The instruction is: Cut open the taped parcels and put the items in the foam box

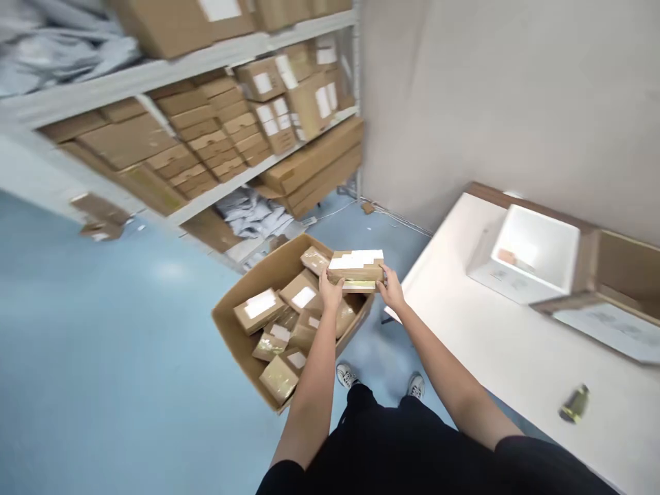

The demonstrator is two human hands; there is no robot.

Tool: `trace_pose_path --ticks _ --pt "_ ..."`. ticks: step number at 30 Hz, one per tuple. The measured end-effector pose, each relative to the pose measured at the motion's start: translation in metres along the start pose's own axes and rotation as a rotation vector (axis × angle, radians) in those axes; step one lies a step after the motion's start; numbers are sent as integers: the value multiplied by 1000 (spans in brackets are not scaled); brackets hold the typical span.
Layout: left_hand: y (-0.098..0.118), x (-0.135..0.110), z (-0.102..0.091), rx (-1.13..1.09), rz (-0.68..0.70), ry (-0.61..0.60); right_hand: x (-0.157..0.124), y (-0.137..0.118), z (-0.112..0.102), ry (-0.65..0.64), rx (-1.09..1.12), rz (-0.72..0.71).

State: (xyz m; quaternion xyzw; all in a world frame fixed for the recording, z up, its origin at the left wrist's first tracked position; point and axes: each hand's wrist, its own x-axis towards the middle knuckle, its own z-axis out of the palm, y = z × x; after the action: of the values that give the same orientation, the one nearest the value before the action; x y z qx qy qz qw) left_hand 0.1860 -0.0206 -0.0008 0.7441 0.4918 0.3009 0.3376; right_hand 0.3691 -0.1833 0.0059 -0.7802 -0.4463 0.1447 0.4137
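Between my two hands I hold a stack of small flat cardboard boxes (pixel 355 273), with overlapping white labels on top. My left hand (pixel 331 289) grips its left end and my right hand (pixel 390 287) its right end, fingers curled round the edges. The stack is above the right-hand rim of a large open carton (pixel 227 313). Inside that carton lie several taped parcels, among them a box with a white label (pixel 260 309) and another labelled box (pixel 302 294). My left forearm hides part of the carton's contents.
Metal shelving (pixel 221 189) with stacked cardboard boxes stands at the upper left. To the right is a white table (pixel 448 275) carrying a white bin (pixel 536 247), an open carton (pixel 629 268) and a tape roll or dispenser-like yellowish object (pixel 575 403). Flattened cardboard (pixel 100 213) lies on the blue floor.
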Motion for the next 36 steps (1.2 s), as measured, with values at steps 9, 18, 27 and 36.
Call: trace_pose_path --ticks 9,18,27,36 --pt "196 -101 230 -92 161 -403 -136 159 -228 403 35 353" --pt "288 -210 372 -48 369 -910 -252 255 -292 629 103 873" --pt "251 -248 392 224 399 -1016 -278 267 -259 610 38 1061" --pt "252 -214 401 375 647 -1305 -268 252 -274 262 -140 1074"
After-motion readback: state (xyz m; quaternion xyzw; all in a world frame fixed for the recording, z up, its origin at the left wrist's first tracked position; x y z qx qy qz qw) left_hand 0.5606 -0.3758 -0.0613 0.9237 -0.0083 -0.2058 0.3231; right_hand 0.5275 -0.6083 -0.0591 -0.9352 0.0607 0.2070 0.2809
